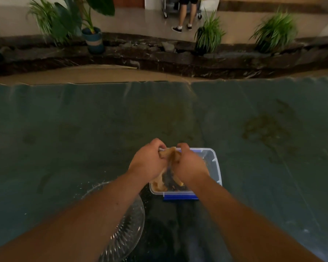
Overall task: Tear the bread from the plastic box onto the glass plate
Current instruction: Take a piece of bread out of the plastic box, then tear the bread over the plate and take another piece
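Note:
A clear plastic box [213,163] with blue clips sits on the green table cover, right of centre. Above it, my left hand [147,163] and my right hand [187,165] both grip one light-brown piece of bread [169,155], each from its own side. More bread [159,184] lies in the box's near left corner, partly hidden by my wrists. The glass plate [129,229] rests to the near left of the box, mostly covered by my left forearm.
The green cover [83,138] spreads across the whole table, with brownish stains at the right. Beyond its far edge runs a dark stone ledge [159,59] with potted plants. A person's legs [186,14] stand by a cart in the background.

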Demonstrator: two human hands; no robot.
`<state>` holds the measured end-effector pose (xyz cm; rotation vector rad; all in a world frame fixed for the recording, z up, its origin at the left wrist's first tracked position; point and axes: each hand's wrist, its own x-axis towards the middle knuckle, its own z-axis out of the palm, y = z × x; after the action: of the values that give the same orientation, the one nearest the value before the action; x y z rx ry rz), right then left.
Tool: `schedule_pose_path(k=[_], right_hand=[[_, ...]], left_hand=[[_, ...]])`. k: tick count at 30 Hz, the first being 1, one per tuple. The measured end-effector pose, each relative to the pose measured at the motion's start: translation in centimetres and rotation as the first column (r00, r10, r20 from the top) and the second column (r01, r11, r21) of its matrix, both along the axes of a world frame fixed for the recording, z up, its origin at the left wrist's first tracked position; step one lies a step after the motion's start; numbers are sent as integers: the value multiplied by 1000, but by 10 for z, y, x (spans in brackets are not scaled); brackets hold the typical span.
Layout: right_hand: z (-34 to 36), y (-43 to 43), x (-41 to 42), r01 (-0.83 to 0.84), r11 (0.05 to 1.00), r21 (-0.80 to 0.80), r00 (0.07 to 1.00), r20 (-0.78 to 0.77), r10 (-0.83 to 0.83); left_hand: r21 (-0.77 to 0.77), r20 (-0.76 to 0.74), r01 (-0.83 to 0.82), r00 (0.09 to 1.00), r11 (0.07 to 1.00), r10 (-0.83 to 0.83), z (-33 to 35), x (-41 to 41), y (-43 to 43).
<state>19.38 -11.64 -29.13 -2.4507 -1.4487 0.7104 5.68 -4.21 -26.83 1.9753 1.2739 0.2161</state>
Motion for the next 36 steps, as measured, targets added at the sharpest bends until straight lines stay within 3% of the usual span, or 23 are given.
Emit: schedule_pose_path(k=[6, 10, 14, 17, 18, 20, 21, 23, 25, 28, 32, 36], right_hand=[[58, 24, -28, 93, 989, 111, 964, -258, -62], [68, 36, -78, 6, 1000, -9, 918, -397, -9], [38, 32, -128, -54, 987, -153, 837, -546, -39], [4, 25, -148, -131, 965, -228, 859, -512, -5], [-8, 20, -152, -160, 955, -252, 913, -406, 46], [-30, 8, -161, -229, 930, -287, 973, -69, 219], [-39, -1, -167, -281, 919, -276, 953, 37, 302], [-56, -18, -183, -385, 890, -244, 907, 78, 413], [-69, -31, -195, -443, 857, -263, 881, 47, 470], [-84, -41, -204, -509, 817, -273, 834, 80, 546], [-91, -39, -198, -576, 781, -243, 763, 185, 620], [-79, -33, -186, -604, 771, -203, 760, 144, 633]], left_hand=[[-155, 141, -88, 984, 984, 111, 47, -57, 39], [-362, 135, -140, 971, 922, 200, 52, -128, 47], [-557, 27, -195, 967, 808, 252, 22, -194, 41], [-610, -50, -236, 964, 757, 260, -14, -225, 31], [-531, -99, -240, 970, 813, 222, -28, -233, 27], [-210, -317, -117, 947, 971, 46, -52, -245, 17], [-59, -407, 0, 913, 998, -24, -62, -249, 9], [93, -468, 220, 871, 971, -153, -77, -254, -10], [135, -487, 388, 827, 912, -280, -91, -254, -27], [124, -552, 515, 746, 848, -372, -106, -255, -41], [159, -618, 548, 704, 821, -350, -115, -261, -39], [166, -619, 555, 702, 815, -352, -112, -256, -30]])
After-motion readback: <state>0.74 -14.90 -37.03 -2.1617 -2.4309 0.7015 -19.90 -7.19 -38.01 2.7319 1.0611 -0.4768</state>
